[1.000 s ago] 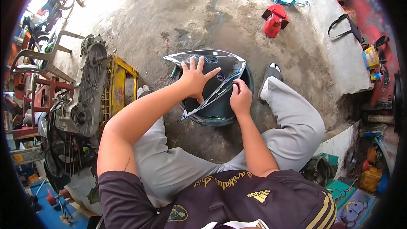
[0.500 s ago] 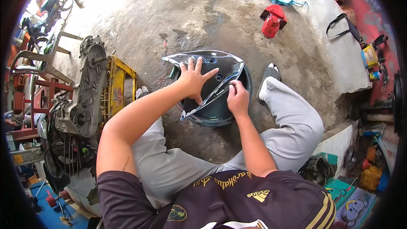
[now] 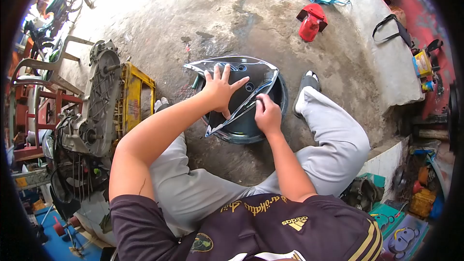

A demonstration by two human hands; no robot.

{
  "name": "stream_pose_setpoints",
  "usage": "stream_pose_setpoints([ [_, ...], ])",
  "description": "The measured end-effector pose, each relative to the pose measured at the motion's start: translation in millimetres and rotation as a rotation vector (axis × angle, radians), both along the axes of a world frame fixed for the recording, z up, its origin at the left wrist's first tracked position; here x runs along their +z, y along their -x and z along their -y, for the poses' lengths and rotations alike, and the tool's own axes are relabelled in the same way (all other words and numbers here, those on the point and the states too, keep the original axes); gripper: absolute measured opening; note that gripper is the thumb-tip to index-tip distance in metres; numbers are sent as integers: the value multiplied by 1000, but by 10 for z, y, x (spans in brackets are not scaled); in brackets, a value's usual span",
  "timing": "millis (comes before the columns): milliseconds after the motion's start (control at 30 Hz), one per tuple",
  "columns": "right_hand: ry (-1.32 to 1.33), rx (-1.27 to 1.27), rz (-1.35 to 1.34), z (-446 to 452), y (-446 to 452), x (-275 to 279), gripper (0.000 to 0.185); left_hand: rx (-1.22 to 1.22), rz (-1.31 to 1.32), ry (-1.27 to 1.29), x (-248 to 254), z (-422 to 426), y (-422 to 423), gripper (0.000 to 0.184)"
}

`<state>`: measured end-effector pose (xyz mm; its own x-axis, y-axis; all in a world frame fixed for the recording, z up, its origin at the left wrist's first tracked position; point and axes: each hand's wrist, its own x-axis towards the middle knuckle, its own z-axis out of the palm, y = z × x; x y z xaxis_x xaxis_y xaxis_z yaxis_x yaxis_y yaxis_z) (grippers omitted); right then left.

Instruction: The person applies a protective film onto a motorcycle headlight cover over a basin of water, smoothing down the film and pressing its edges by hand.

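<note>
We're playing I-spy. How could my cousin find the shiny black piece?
On the concrete floor, between the person's feet, stands a round dark tub. Across it lies the piece, under the spread left hand. Unlike the round tub, it's roughly triangular, with pointed corners.

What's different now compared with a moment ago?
The right hand has moved leftward and slightly toward the person, along the edge of the glossy dark panel. Unchanged: the left hand spread on the panel, which rests over the round basin.

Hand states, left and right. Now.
Left hand: open, fingers spread on the panel.
Right hand: closed near the panel's edge; cannot tell whether holding anything.
</note>
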<state>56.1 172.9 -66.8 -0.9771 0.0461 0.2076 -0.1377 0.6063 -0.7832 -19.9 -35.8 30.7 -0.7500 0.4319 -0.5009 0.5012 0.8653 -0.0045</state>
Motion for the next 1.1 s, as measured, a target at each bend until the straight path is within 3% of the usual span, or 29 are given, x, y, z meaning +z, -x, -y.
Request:
stream_pose_setpoints([
  [167, -9, -131, -24, 11, 32, 8, 16, -4, -8, 10, 18, 5, -21, 155],
  [233, -33, 121, 26, 0, -25, 17, 16, 0, -7, 3, -4, 15, -1, 155],
  [400, 44, -112, -12, 17, 45, 19, 15, 3, 16, 3, 15, 18, -17, 156],
  [533, -14, 85, -12, -2, -8, 27, 15, 1, 1, -9, -5, 11, 1, 155],
  [700, -9, -142, -60, 7, 49, 0, 15, 3, 13, 1, 13, 11, -17, 156],
  [800, -108, 128, -26, 10, -43, 40, 15, -1, 4, 3, -10, 6, 9, 156],
  [933, 6, -110, -97, -6, 97, -11, 15, -3, -6, -3, -25, 21, 2, 156],
  [1100, -60, 113, 2, 6, -19, 46, 14, -10, -20, -9, -42, 14, -7, 156],
])
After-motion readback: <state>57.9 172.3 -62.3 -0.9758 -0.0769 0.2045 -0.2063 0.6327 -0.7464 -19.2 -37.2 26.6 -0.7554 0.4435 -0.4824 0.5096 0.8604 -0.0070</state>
